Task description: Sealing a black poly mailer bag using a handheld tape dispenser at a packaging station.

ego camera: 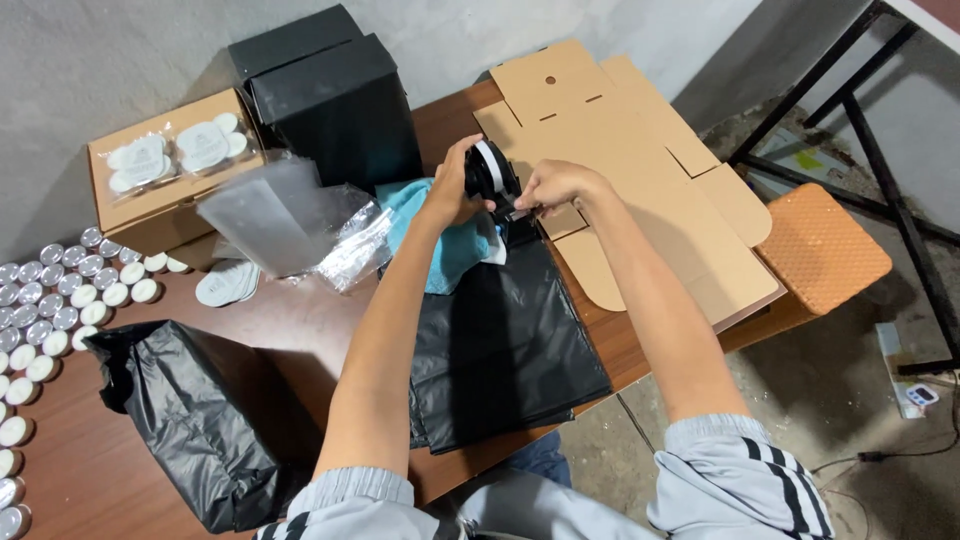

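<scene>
Tape roll [489,172], black with a pale rim, is held in the air above the far part of the brown surface [90,470], over the folded black plastic sheet [500,340].

From the left: many small white tealight candles [60,300] lie in rows near the left edge, and a crumpled black bag [200,420] sits beside them. An elbow moving back could push some candles over the edge. Behind stands a cardboard box [160,190] with packed white discs, then 2 black boxes [330,100], a clear plastic bag [290,220] and a blue cloth [440,235].

The left hand [452,190] wraps around the roll, its fingers curled on the side. If this grip is loose, I think the roll may turn or drop on the sheet.

The right hand [555,185] has its fingers [530,205] pressed together, pinching something small and dark at the roll, maybe the tape end; I cannot tell exactly. If it is the end, it could slip back, stick to itself, or tear crooked.

To the right lies a flat unfolded cardboard box [640,170], partly over the surface's edge, and an orange stool [825,245] touches it. A push there could make the cardboard slide down.
</scene>
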